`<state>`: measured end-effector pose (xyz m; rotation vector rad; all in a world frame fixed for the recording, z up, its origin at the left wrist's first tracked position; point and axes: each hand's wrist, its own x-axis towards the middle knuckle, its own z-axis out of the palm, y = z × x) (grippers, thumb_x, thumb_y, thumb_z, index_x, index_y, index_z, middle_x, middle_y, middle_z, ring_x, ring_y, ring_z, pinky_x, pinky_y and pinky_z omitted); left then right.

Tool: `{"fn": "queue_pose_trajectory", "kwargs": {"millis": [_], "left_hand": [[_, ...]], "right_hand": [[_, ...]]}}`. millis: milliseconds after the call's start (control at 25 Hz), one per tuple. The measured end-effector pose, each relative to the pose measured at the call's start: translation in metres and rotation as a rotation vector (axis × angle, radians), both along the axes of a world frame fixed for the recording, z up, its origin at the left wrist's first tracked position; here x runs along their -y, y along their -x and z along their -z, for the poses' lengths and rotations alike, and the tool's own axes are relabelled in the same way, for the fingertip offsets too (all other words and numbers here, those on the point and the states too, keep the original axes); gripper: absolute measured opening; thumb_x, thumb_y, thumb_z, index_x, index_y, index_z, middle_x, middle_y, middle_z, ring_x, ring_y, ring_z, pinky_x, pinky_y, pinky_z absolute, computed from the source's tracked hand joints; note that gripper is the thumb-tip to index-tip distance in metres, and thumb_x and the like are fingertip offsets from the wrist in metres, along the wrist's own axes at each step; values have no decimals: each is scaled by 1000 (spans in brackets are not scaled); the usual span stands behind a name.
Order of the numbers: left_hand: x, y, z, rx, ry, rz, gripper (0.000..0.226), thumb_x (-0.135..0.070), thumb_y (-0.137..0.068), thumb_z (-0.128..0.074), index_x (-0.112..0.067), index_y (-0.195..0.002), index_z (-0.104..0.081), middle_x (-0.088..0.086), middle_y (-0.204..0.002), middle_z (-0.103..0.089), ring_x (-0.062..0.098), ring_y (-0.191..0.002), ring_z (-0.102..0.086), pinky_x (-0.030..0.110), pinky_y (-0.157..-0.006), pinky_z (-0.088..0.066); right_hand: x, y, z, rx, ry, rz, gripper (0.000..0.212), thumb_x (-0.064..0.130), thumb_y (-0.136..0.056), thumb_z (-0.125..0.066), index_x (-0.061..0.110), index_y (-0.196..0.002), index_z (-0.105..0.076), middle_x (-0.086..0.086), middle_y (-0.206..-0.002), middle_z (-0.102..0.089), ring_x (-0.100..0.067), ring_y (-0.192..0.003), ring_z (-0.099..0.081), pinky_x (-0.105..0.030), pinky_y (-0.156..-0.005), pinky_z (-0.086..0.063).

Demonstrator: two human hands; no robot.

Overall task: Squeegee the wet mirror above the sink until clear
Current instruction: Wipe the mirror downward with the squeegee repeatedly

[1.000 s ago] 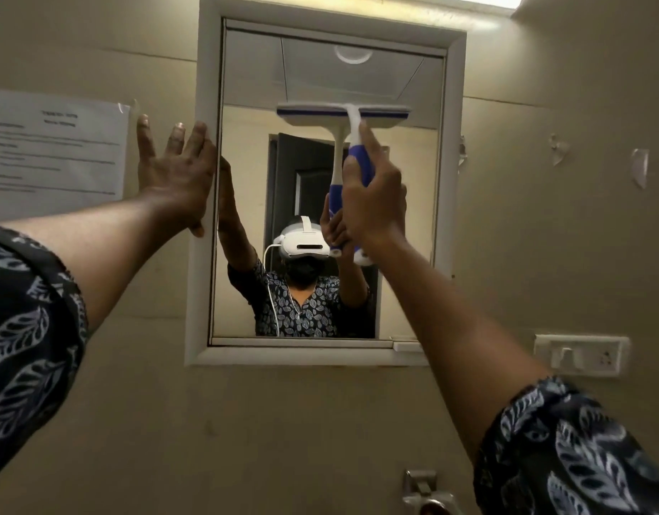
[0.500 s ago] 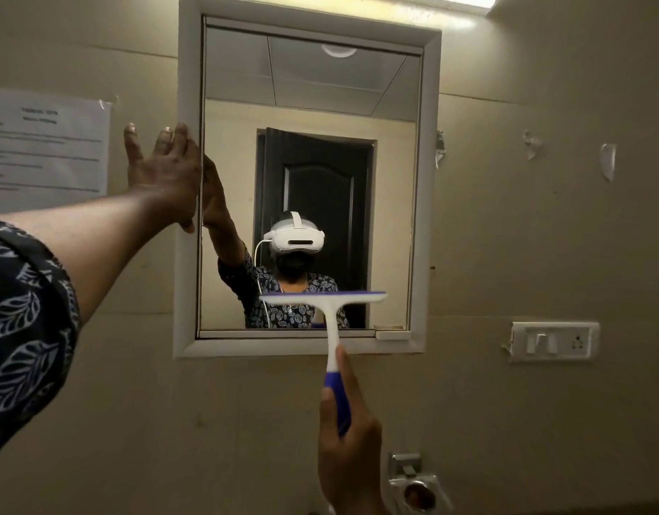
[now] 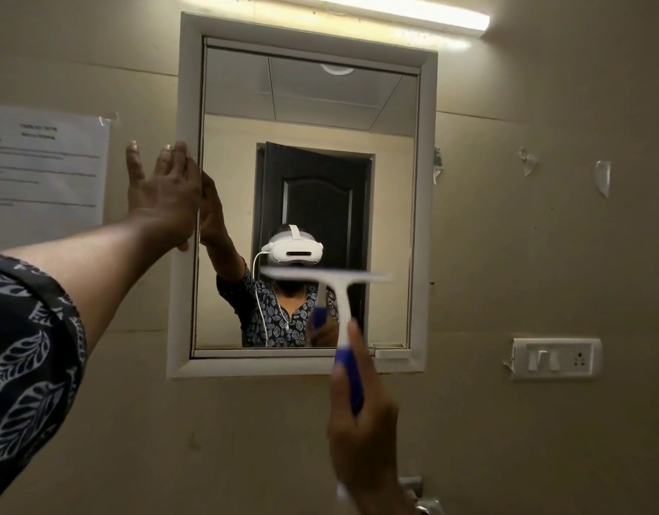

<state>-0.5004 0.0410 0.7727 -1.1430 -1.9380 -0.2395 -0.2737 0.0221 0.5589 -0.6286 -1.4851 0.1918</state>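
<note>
The mirror [image 3: 391, 202] hangs on the beige wall in a white frame [image 3: 183, 291]. My right hand [image 3: 365, 440] grips the blue handle of a white squeegee [image 3: 341, 321]. Its blade is level and blurred, across the lower part of the glass. My left hand [image 3: 162, 197] presses flat with straight fingers against the frame's left edge. The glass reflects a person in a white headset and a dark door; no wet streaks are plain to see.
A printed paper sheet [image 3: 46, 165] is taped to the wall on the left. A white switch and socket plate [image 3: 556, 358] sits lower right. A tube light [image 3: 395, 13] glows above the mirror. A metal tap fitting [image 3: 421, 496] shows at the bottom edge.
The squeegee went from the top of the glass down to the bottom, then rose a little to the lower part. My left hand stayed on the frame.
</note>
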Motion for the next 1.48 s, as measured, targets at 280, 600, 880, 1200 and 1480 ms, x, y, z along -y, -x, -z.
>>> {"fn": "queue_pose_trajectory", "kwargs": {"millis": [280, 600, 880, 1200, 1480], "left_hand": [[-2, 5, -1, 16, -13, 33, 127, -36, -64, -84, -5, -151, 4, 14, -159, 10, 29, -148, 5, 58, -115, 1], [-3, 0, -2, -20, 0, -37, 126, -40, -64, -83, -6, -151, 2, 15, -159, 7, 29, -148, 1, 58, -116, 1], [-7, 5, -2, -24, -14, -24, 129, -41, -62, -84, -7, -151, 2, 14, -159, 8, 29, -148, 1, 57, -115, 2], [-9, 17, -1, -17, -37, 57, 132, -43, -60, -84, -8, -151, 3, 11, -159, 9, 27, -148, 1, 58, -113, 5], [-9, 13, -1, -19, -24, 26, 133, -43, -60, -84, -5, -151, 5, 13, -159, 9, 28, -148, 1, 59, -113, 3]], "right_hand": [[-41, -24, -198, -32, -193, 12, 45, 22, -98, -40, 19, -142, -33, -3, -101, -55, -7, -62, -52, -14, -53, -48], [-78, -29, -273, -55, -271, 57, 47, 20, -96, -45, 18, -142, -35, -6, -138, -49, -25, -100, -57, -40, -86, -53], [-76, -16, -281, -152, -240, -45, 44, 14, -96, -45, 11, -139, -38, -5, -143, -44, -22, -126, -47, -34, -102, -44], [-76, -28, -181, -127, -213, -222, 42, 10, -98, -39, 14, -139, -36, 13, -91, -57, -5, -53, -58, -11, -50, -48], [-76, -31, -32, -150, -28, -383, 47, 13, -96, -38, 31, -139, -36, -28, -84, -59, -55, -65, -48, -63, -58, -46]]}}
